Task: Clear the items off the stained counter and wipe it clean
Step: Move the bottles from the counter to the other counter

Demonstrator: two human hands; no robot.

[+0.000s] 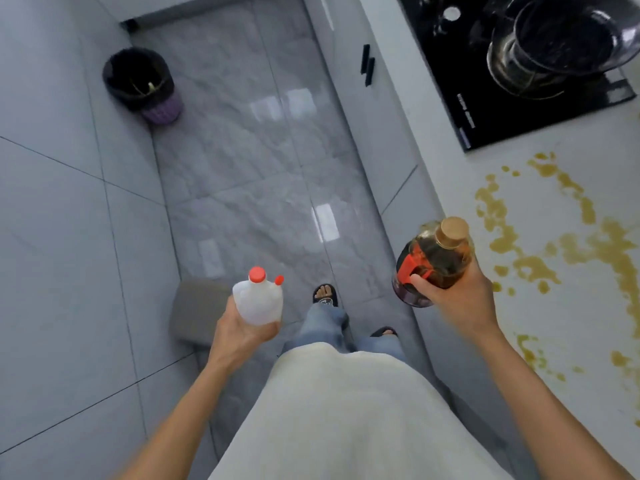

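A white jug (258,303) is gripped in the left hand (242,327), a brown bottle (433,261) in the right hand (450,292). Both should be kept upright and set well apart from the stained bench (554,220).

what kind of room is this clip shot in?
Most likely a home kitchen: a black glass cooktop with a pot is set into a white counter smeared with yellowish stains, above a tiled floor with a lined trash bin.

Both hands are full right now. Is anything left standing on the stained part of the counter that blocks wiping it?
Nothing visible does. The stained counter shows only yellow-brown stains; the stove sits beyond them.
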